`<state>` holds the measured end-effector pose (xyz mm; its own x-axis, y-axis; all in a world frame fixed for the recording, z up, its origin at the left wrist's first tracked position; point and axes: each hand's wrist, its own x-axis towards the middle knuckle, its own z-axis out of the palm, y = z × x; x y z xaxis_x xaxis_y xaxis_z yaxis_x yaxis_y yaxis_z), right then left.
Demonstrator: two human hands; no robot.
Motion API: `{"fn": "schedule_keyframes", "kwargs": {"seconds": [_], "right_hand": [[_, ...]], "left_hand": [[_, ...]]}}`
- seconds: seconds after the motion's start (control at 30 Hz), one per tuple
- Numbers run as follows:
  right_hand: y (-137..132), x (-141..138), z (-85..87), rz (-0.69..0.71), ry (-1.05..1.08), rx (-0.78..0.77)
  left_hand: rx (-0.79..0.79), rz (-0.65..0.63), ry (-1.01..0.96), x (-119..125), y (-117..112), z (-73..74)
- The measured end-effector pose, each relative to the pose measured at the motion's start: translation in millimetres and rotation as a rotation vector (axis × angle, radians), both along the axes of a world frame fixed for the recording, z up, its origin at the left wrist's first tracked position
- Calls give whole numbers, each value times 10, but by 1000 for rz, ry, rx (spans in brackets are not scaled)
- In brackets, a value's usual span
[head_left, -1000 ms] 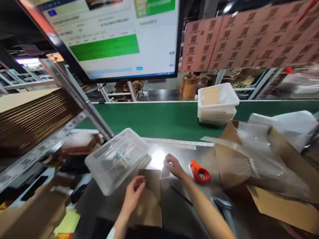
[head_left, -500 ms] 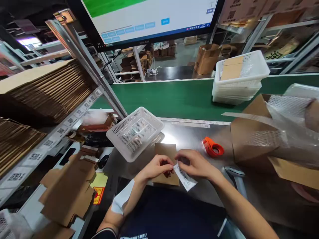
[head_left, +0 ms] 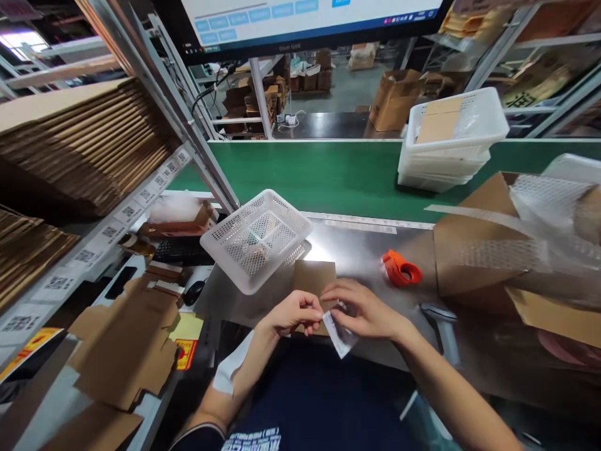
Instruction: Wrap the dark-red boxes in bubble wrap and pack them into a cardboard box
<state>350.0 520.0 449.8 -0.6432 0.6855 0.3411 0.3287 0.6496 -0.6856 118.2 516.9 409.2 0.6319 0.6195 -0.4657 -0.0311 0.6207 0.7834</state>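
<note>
While most print is too blurred to read, the shelf edge [head_left: 101,233] left of the white basket [head_left: 256,238] carries a row of QR-code tags, and the small label [head_left: 339,333] shows barcode-like marks only. Monitor [head_left: 300,22] above the basket: blue buttons, text illegible. Setting is a packing station: green conveyor belt [head_left: 328,175] behind the basket, stacked flat cardboard [head_left: 70,150] to its left, steel worktop [head_left: 357,250] under it. Stacked white bins [head_left: 446,144] sit on the belt, right of the basket. Bubble wrap over an open carton [head_left: 507,250] lies further right. Orange tape dispenser [head_left: 401,270] and a scanner [head_left: 444,326] are right of the basket. Brown envelope [head_left: 314,279] lies just in front of the basket. Left hand [head_left: 288,313] and right hand [head_left: 369,310] meet over the envelope, fingers of both pinched shut on the label, its long axis running diagonally down-right towards the person.
</note>
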Motion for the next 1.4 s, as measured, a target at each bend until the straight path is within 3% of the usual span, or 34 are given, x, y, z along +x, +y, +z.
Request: {"fn": "schedule_keyframes", "kwargs": {"seconds": [0.17, 0.27, 0.33, 0.4, 0.5, 0.57, 0.67, 0.83, 0.93, 1.03, 1.13, 1.2, 1.3, 1.33, 1.4], "right_hand": [[-271, -98, -295, -91, 36, 305], [-484, -146, -556, -180, 95, 321], [-548, -154, -739, -253, 116, 251], [-472, -160, -928, -384, 99, 134], [-75, -214, -1223, -671, 11, -60], [264, -275, -1412, -816, -46, -153], [586, -357, -1650, -896, -158, -234], [422, -551, -1837, -955, -379, -149], [287, -795, -1827, -747, -491, -131], [261, -983, -1766, -527, -520, -181], [116, -950, -1660, -536, -402, -282], [-152, -837, -1568, -493, -214, -377], [-710, -659, -1456, -332, 68, -583], [-889, -605, -1444, -336, 131, -653], [-1185, -473, -1478, -490, 220, -753]], "left_hand": [[-116, 32, -90, 35, -44, -186], [-204, -18, -138, 55, -88, -378], [-242, -51, -57, 49, -168, -575], [-224, -66, 135, 20, -308, -798], [-157, -69, 381, -70, -580, -1090], [-127, -59, 439, -154, -731, -1227], [-84, -46, 491, -309, -850, -1377], [-79, -82, 606, -778, -1010, -1554], [-62, -118, 802, -1193, -1172, -1531], [-7, -168, 916, -1529, -1194, -1354], [155, -170, 801, -1537, -959, -1065], [256, -172, 681, -1284, -722, -862], [367, -311, 539, -611, -398, -663], [385, -392, 486, -356, -315, -646], [442, -484, 427, 118, -188, -687]]}}
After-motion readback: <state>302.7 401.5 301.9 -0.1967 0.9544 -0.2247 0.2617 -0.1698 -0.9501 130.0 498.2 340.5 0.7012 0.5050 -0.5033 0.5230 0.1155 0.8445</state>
